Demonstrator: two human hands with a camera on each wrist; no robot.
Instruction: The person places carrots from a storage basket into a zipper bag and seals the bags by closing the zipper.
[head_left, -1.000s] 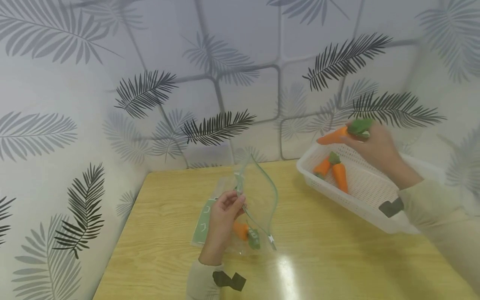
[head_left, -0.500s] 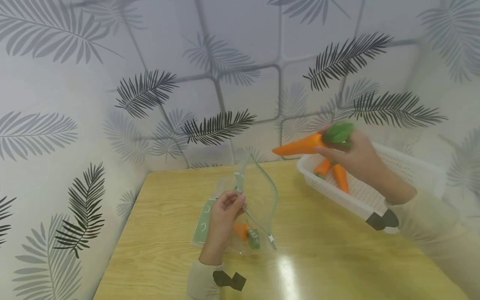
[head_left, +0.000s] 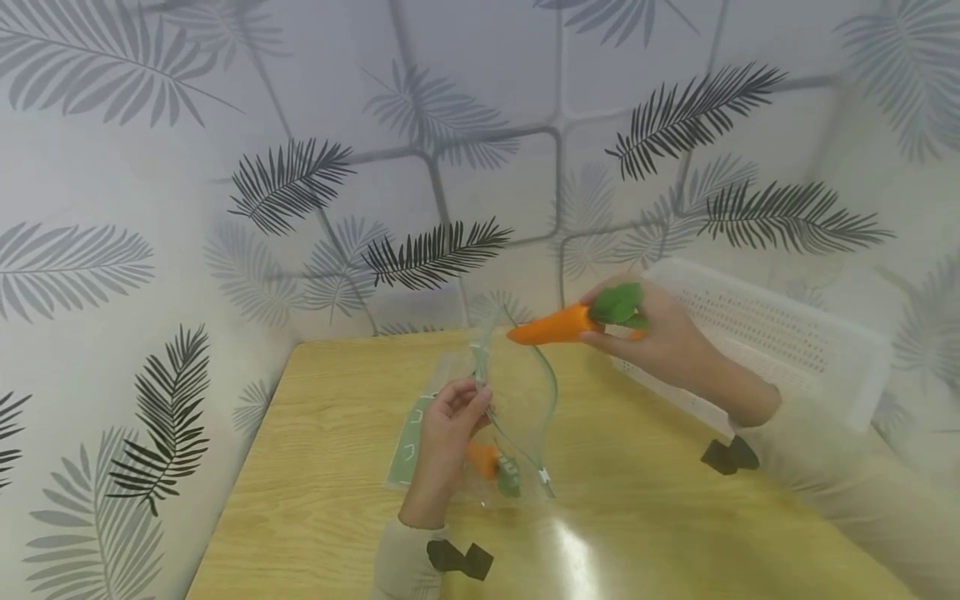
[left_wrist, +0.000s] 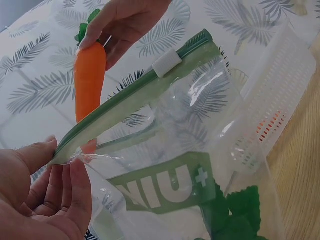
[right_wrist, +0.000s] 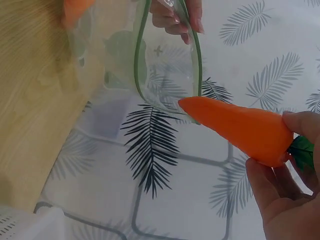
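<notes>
My left hand (head_left: 444, 437) pinches the mouth of a clear slider bag (left_wrist: 165, 182) with green zip edges, thumb against fingers. The mouth gapes to the right, and the white slider (left_wrist: 166, 63) sits along the zip. Inside the bag lies an orange carrot (head_left: 482, 460) with green leaves (left_wrist: 242, 210). My right hand (head_left: 667, 337) grips another carrot (head_left: 555, 326) at its thick leafy end, thumb on one side and fingers on the other. Its tip points left and overlaps the bag's opening in the head and right wrist views.
A white perforated basket (head_left: 780, 308) stands at the right, partly behind my right hand; orange shows through its wall in the left wrist view. The wooden table (head_left: 330, 417) meets a leaf-patterned backdrop (head_left: 315, 275) at the back and left.
My right hand has carried the carrot leftward and down from over the basket to the bag's opening. The left hand and bag have stayed in place.
</notes>
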